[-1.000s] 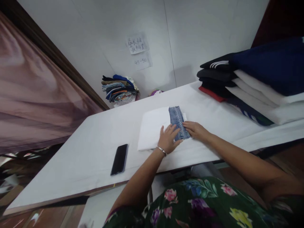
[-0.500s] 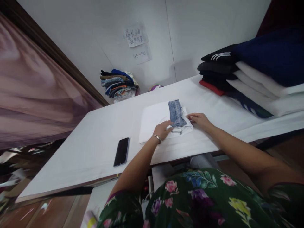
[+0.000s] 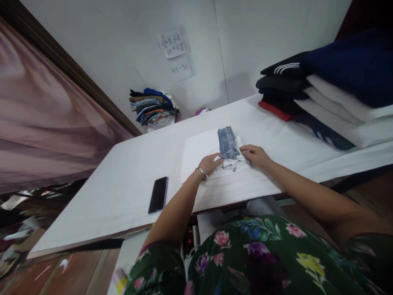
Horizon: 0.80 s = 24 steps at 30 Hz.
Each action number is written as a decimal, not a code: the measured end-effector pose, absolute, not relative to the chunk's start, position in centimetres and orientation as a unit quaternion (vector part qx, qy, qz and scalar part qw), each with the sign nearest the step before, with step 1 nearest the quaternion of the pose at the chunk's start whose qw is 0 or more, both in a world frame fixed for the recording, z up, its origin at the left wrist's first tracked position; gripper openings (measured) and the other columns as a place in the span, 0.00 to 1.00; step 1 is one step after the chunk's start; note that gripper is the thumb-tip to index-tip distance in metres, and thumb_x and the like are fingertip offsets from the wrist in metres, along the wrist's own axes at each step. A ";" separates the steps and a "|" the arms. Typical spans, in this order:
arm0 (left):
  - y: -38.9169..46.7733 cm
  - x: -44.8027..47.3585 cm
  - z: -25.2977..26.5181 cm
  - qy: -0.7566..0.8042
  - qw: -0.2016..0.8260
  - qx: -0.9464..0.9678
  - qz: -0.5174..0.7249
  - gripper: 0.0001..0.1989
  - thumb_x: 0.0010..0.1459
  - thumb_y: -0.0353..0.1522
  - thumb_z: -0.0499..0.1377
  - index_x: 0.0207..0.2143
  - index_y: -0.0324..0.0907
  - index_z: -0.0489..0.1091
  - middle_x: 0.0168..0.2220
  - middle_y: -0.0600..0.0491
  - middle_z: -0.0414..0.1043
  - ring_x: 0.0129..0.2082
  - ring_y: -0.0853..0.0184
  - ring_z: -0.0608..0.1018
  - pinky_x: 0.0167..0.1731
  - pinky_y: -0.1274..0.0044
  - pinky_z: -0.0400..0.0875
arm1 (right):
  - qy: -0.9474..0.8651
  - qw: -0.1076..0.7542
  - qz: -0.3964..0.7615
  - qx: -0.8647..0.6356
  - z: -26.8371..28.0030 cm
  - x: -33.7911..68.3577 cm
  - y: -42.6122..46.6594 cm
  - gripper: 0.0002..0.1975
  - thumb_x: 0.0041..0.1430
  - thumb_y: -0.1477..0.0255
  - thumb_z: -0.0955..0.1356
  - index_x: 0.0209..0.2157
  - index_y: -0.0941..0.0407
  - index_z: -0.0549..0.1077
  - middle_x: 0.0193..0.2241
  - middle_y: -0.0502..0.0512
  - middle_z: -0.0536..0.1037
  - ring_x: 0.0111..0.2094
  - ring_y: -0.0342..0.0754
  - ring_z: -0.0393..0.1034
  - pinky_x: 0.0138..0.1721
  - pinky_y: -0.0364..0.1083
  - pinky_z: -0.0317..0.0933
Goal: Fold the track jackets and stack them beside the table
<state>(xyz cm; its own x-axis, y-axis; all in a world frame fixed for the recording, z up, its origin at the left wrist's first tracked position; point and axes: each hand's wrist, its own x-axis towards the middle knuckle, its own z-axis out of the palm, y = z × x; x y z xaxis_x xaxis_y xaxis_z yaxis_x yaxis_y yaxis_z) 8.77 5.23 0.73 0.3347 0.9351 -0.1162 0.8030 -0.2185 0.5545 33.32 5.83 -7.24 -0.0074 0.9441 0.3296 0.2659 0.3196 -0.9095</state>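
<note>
A small folded denim garment (image 3: 227, 142), blue with white cloth showing along its near and right sides, lies on a flat white folded cloth (image 3: 196, 149). At its near left corner, my left hand (image 3: 210, 164) has fingers and thumb closed on the edge; a bracelet circles that wrist. My right hand (image 3: 255, 155) pinches the white cloth on the garment's right side. The fingertips of both hands are partly hidden by the fabric.
On the white-covered table (image 3: 123, 176), a black phone (image 3: 158, 195) lies left of my left forearm. A tall stack of folded clothes (image 3: 285, 84) stands at the right. Another clothes pile (image 3: 153, 107) is beyond the far edge, below handwritten paper signs (image 3: 175, 42) on the wall.
The denim's near edge has shifted slightly away from me, showing more white cloth below it. Both hands stay on the garment and have moved only a little.
</note>
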 end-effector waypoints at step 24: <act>1.8 9.8 -4.4 0.478 -0.012 0.875 0.075 0.22 0.60 0.39 0.55 0.57 0.50 0.63 0.65 0.48 0.52 0.65 0.54 0.53 0.58 0.50 0.50 | -0.787 0.192 0.102 -0.578 -2.5 25.3 7.7 0.35 0.62 0.56 0.57 0.64 0.61 0.53 0.66 0.64 0.47 0.67 0.58 0.36 0.62 0.63 0.35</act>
